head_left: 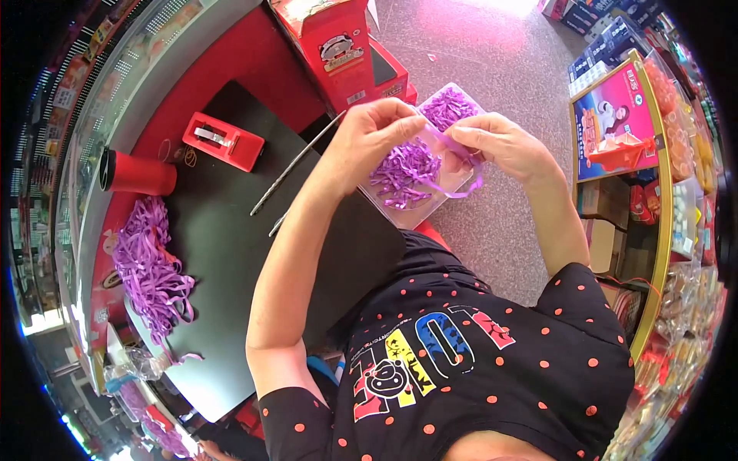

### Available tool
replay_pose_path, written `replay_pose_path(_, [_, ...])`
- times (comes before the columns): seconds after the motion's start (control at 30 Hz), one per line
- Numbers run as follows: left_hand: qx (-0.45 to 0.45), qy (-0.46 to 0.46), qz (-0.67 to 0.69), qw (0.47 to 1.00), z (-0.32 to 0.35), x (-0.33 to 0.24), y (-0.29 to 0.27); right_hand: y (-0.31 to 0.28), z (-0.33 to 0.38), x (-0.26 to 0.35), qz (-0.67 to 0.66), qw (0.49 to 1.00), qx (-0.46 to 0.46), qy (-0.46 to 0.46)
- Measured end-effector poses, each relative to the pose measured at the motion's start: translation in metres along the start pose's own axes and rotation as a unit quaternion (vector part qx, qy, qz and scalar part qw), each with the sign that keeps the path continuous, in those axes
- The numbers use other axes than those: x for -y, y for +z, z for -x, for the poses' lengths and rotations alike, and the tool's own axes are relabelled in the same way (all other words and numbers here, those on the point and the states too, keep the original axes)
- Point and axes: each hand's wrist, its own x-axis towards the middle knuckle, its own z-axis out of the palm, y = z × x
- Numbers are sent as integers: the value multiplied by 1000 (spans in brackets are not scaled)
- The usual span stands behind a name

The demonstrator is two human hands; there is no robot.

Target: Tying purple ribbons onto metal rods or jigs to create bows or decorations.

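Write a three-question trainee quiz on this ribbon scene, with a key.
1. True or false: both the left hand and the right hand pinch the purple ribbon strip.
2. What lies directly under the hands?
A. a red tape dispenser
B. a clear tray of purple ribbon pieces
C. a red cup
3. Fill in: the large pile of purple ribbon lies on the person's ____ side of the black table top.

Key: 1 true; 2 B, the clear tray; 3 left.
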Motion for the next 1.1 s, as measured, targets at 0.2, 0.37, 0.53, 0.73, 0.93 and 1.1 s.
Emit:
replay_pose_path(0.2, [-12,30,-156,987,-42,7,-39,-19,-23,-43,-75,995,-64,29])
replay_pose_path(0.37, [-59,48,-282,956,-51,17,-86,-20,-60,-75,-164,984,-68,26])
replay_pose_path(0.53, [-117,78,-443,886,-27,20,-116,5,-101,-85,-124,990,-57,-36])
replay_pose_path(0.73, [-193,96,-539,814,2,39,-140,24,-146,-104,-223,973,35,-42])
replay_pose_path(0.93, [-185,68,-669,716,1,57,-121,38,-150,-118,-374,924,78,-15])
replay_pose_path(1.1, [-177,17,-682,710,2,60,-122,62,-157,-114,-251,967,-5,-36])
